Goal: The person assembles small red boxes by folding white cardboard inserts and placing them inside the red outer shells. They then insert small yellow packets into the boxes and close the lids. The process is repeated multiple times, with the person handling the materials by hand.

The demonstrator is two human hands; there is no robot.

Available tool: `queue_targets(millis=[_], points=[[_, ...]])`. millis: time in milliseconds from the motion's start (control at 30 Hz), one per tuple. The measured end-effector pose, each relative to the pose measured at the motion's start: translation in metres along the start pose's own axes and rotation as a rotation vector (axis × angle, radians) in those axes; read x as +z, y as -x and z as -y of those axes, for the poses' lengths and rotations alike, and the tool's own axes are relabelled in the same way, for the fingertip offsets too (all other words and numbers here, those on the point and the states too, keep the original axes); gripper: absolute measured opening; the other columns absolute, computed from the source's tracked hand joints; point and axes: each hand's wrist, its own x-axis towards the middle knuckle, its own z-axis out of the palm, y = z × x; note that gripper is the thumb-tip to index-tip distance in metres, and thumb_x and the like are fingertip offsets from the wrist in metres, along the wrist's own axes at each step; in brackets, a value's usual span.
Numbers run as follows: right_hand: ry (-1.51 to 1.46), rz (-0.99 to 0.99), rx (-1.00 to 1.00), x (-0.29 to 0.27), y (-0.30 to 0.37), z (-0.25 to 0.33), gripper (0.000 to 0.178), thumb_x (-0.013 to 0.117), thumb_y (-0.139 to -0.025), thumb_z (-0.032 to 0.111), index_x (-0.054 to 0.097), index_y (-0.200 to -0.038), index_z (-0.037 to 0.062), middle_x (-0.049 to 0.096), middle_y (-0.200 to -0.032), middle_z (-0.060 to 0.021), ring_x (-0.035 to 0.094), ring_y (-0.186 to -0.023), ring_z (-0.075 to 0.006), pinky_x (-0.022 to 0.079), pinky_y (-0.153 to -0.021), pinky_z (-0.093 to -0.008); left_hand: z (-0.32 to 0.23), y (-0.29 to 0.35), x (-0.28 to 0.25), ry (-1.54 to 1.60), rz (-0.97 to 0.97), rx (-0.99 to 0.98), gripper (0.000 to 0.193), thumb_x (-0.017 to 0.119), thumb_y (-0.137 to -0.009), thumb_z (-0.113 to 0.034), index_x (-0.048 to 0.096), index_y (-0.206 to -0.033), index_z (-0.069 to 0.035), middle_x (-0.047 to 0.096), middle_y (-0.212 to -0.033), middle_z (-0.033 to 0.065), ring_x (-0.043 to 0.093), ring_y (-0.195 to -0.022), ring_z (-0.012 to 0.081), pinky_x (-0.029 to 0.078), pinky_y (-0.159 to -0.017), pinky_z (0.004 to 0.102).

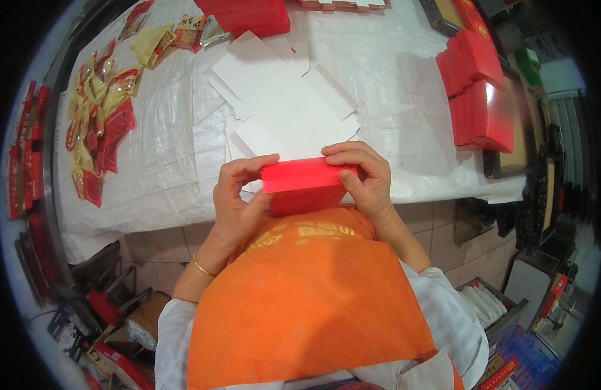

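Note:
Close to my orange apron, at the table's front edge, I hold a red cardboard box (pixel 307 185) between both hands. My left hand (pixel 238 192) grips its left end, with the thumb on the near side and the fingers along the top edge. On the right end, my right hand (pixel 364 179) holds it the same way, its thumb pressed on the near face. Just beyond the box lies a loose pile of flat white cardboard blanks (pixel 287 120). The underside of the red box is hidden.
Red and gold sealed packets (pixel 95 123) spread over the left of the white-covered table (pixel 170 169). Red boxes (pixel 479 97) are stacked at the right edge, beside dark trays (pixel 508 162). Another red stack (pixel 248 16) stands at the back. Cluttered shelves and crates flank the table.

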Motion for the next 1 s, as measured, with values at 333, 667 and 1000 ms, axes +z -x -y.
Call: queue_targets(millis=[333,667,1000], points=[[0.176,0.154,-0.025,-0.013,-0.013,0.013,0.029,0.068,-0.081,0.003,0.073,-0.11,-0.0003,0.071,-0.11,-0.0156,0.069,-0.099,-0.0237,0.055,-0.082,-0.0316,-0.008,-0.013,-0.013,-0.114,0.178,0.037,0.033,0.068,-0.085,0.002,0.067,-0.117,-0.002,0.067,-0.124,0.0155,0.067,-0.111,0.0252,0.053,-0.094,0.0343],[0.172,0.029,-0.032,-0.003,-0.007,0.005,0.026,0.07,-0.081,-0.003,0.072,-0.107,-0.0002,0.073,-0.105,-0.0139,0.07,-0.094,-0.02,0.055,-0.08,-0.0295,-0.022,-0.025,-0.011,-0.263,0.183,0.081,0.024,0.067,-0.088,0.0,0.071,-0.112,-0.001,0.072,-0.113,0.0138,0.069,-0.105,0.025,0.053,-0.09,0.0337],[-0.113,0.006,0.172,0.002,-0.002,0.003,0.022,0.061,-0.084,-0.008,0.07,-0.104,-0.0011,0.069,-0.114,-0.0152,0.066,-0.105,-0.0211,0.053,-0.089,-0.031,-0.027,-0.031,-0.008,-0.293,0.175,0.032,0.016,0.066,-0.091,0.002,0.074,-0.104,-0.001,0.074,-0.105,0.012,0.07,-0.1,0.0231,0.055,-0.086,0.0323]])
